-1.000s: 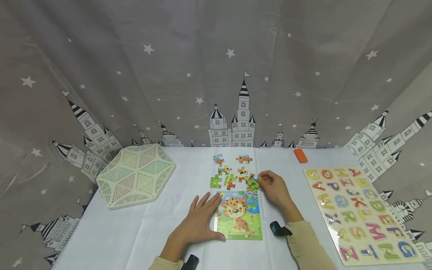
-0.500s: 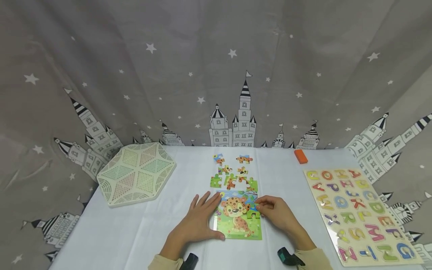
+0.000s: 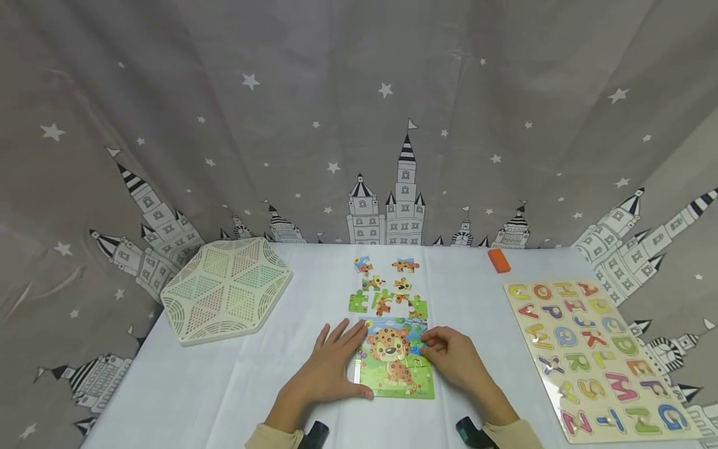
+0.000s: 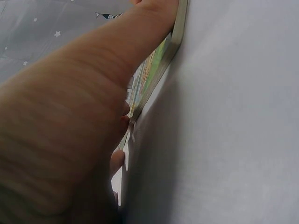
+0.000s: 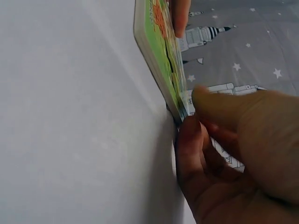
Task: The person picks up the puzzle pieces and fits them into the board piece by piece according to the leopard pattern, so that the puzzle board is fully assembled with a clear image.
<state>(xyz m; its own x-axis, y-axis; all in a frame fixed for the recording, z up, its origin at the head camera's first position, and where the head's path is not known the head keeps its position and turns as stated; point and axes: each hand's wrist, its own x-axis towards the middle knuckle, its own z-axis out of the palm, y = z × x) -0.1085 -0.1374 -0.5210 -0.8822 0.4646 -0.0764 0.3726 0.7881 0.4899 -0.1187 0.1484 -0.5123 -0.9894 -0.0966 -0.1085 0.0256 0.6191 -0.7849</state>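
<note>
A jigsaw puzzle board (image 3: 387, 388) with a spotted leopard cub picture lies in the middle of the white table. My left hand (image 3: 331, 368) rests at its left side, fingers spread straight over the upper-left edge and thumb by the lower-left corner. At the upper right of the board my right hand (image 3: 454, 358) pinches a blue and green puzzle piece (image 3: 416, 350) by its edge, low over the picture. In the right wrist view the thumb (image 5: 205, 100) and a finger close together at the board's edge. Most of the piece is hidden there.
Several loose puzzle pieces (image 3: 359, 303) lie beyond the board. A pale hexagonal pegboard-like panel (image 3: 227, 290) stands at the back left. An alphabet board (image 3: 611, 368) lies at the right, with an orange block (image 3: 498, 260) behind it. A castle-print curtain (image 3: 336, 125) closes off the back.
My right hand has brought a piece from the loose group toward me onto the board's right side, then shifted it slightly left and turned it. The left hand stays put.
</note>
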